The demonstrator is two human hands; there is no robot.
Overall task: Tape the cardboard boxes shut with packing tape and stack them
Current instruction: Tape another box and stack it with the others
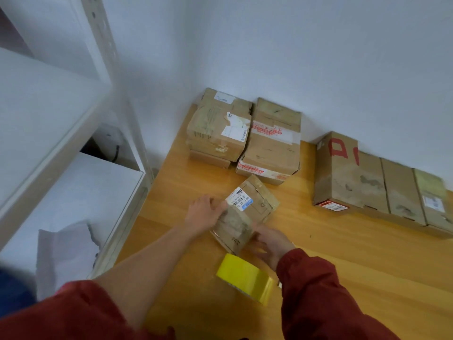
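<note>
Head view: small box [247,212] is being gripped by curled fingers, left hand [204,213] at left edge, right hand [273,242] at near corner; bare table [343,253] lying open rightward.

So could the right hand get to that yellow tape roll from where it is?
Probably yes. The yellow tape roll lies just beside the right hand, nothing between them. But that hand grips the small labelled box, so it would have to let go first.

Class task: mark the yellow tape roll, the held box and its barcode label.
yellow tape roll [245,278], head view, outer yellow band.
held box [241,224], head view, bare top face.
barcode label [239,199], head view, its middle.
</note>
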